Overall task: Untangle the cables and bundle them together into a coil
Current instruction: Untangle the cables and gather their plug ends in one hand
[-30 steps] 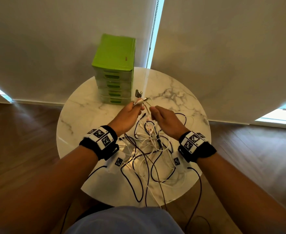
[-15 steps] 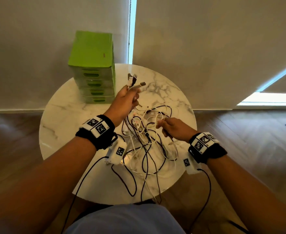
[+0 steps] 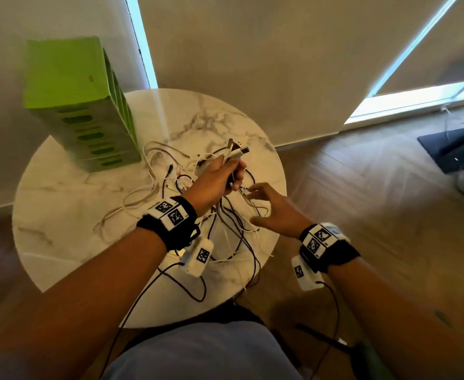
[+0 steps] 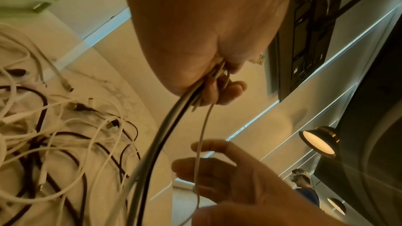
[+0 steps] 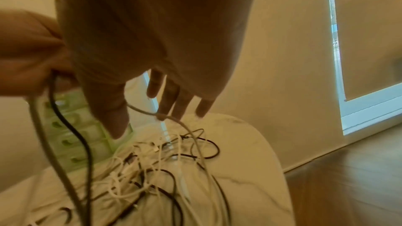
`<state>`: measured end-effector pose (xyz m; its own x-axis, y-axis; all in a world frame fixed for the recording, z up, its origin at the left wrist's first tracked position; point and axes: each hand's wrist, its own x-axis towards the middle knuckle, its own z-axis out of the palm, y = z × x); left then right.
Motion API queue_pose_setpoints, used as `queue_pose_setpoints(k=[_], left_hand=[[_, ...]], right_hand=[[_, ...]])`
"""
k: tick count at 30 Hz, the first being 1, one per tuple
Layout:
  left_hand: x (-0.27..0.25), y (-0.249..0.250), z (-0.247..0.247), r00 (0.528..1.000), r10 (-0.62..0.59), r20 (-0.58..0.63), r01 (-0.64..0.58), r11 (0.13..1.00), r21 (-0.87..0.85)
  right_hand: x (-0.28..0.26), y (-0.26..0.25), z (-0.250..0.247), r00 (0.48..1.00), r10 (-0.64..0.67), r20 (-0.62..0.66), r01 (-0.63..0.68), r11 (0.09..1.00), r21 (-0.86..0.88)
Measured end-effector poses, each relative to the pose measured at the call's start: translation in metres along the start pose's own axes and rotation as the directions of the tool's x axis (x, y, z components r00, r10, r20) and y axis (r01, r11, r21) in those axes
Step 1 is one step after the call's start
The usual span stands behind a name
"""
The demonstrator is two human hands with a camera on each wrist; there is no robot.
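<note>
**L hand grips cable ends, R hand loose beside it**

The left hand (image 3: 216, 180) is raised over the counter (image 3: 69, 242), fingers curled round a bunch of cable ends (image 3: 236, 152). The plugs stick up out of the fist twd 1 o'clock; at least one is a metal USB-type plug. In the left wrist view the gripped strands (image 4: 174, 119) drop from the fist (image 4: 208, 68) – one thick grey, a couple of thin pale ones – down twd the pile.

The right hand (image 3: 273, 212) sits just at 4 o'clock of the left one, near the counter's 3 o'clock edge. Fingers spread and relaxed, gripping nothing. In the right wrist view a thin white strand (image 5: 152, 112) runs across just under the straight fingertips (image 5: 202, 107); can't tell whether it touches them. The same hand (image 4: 234, 178) shows in the left wrist view with a thin pale strand hanging in front of its fingers.

The rest of the cables (image 3: 225, 231), white and dark mixed, lie tangled on the counter's middle and spill twd the 5 o'clock edge. A few white loops (image 3: 132, 204) spread out twd 9 o'clock.

A green drawer unit (image 3: 85, 111) stands at the counter's 10 o'clock, w/ white cable ends lying just beside its base. Each wrist wears a black band w/ printed markers.
</note>
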<state>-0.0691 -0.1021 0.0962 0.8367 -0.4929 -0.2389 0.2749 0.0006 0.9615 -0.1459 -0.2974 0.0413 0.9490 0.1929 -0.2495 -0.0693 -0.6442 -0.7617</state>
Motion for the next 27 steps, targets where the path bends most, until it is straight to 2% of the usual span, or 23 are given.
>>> queue_pose_setpoints(k=[1, 3, 6, 8, 9, 11, 13, 14, 15, 16, 18, 19, 22, 24, 27], left_hand=[[-0.001, -0.002, 0.002, 1.000, 0.000, 0.002, 0.000, 1.000, 0.026], [0.000, -0.004, 0.004, 0.999, 0.008, -0.035, -0.005, 0.997, 0.083], [0.004, -0.008, -0.004, 0.986, 0.055, -0.154, -0.035, 0.991, 0.131], [0.004, -0.011, -0.014, 0.974, 0.062, -0.217, -0.049, 0.997, 0.066], [0.003, -0.012, -0.018, 0.970, 0.049, -0.238, -0.048, 0.999, 0.009], [0.000, -0.012, -0.027, 0.968, 0.018, -0.250, -0.048, 0.992, -0.116], [-0.003, -0.012, -0.033, 0.976, 0.002, -0.219, -0.051, 0.974, -0.220], [-0.005, -0.012, -0.034, 0.981, -0.002, -0.195, -0.046, 0.969, -0.243], [-0.007, -0.011, -0.036, 0.984, -0.005, -0.178, -0.040, 0.967, -0.253], [-0.008, -0.011, -0.035, 0.987, -0.009, -0.159, -0.033, 0.965, -0.261], [-0.011, -0.008, -0.032, 0.992, -0.001, -0.130, -0.038, 0.954, -0.298], [-0.013, -0.007, -0.031, 0.993, 0.014, -0.117, -0.051, 0.946, -0.320], [-0.012, -0.006, -0.031, 0.990, 0.055, -0.129, -0.094, 0.943, -0.318], [-0.010, -0.009, -0.035, 0.977, 0.078, -0.198, -0.125, 0.963, -0.237], [-0.009, -0.009, -0.040, 0.940, 0.090, -0.328, -0.125, 0.988, -0.086]], right_hand=[[0.000, -0.010, 0.003, 0.999, -0.010, 0.044, 0.009, 1.000, 0.020], [-0.001, -0.028, 0.008, 0.998, -0.037, 0.049, 0.037, 0.999, 0.002], [-0.003, -0.036, 0.008, 0.994, -0.074, -0.078, 0.073, 0.997, -0.013], [-0.003, -0.024, 0.000, 0.986, -0.051, -0.160, 0.050, 0.999, -0.008], [-0.004, -0.013, -0.005, 0.987, -0.014, -0.163, 0.009, 0.999, -0.033], [-0.004, 0.017, -0.015, 0.987, 0.146, -0.060, -0.153, 0.978, -0.141], [-0.003, 0.036, -0.021, 0.928, 0.365, 0.073, -0.326, 0.893, -0.311], [-0.002, 0.037, -0.022, 0.898, 0.429, 0.100, -0.371, 0.859, -0.352], [0.002, 0.032, -0.020, 0.893, 0.440, 0.095, -0.385, 0.856, -0.345], [0.005, 0.019, -0.017, 0.912, 0.403, 0.074, -0.365, 0.881, -0.300], [0.014, -0.017, -0.008, 0.974, 0.220, 0.046, -0.207, 0.958, -0.196], [0.019, -0.036, -0.001, 0.989, 0.132, 0.065, -0.120, 0.979, -0.165], [0.026, -0.076, 0.018, 0.990, -0.060, 0.131, 0.077, 0.989, -0.125], [0.028, -0.088, 0.025, 0.986, -0.163, 0.033, 0.166, 0.978, -0.127], [0.031, -0.086, 0.024, 0.954, -0.272, -0.123, 0.255, 0.957, -0.142]])
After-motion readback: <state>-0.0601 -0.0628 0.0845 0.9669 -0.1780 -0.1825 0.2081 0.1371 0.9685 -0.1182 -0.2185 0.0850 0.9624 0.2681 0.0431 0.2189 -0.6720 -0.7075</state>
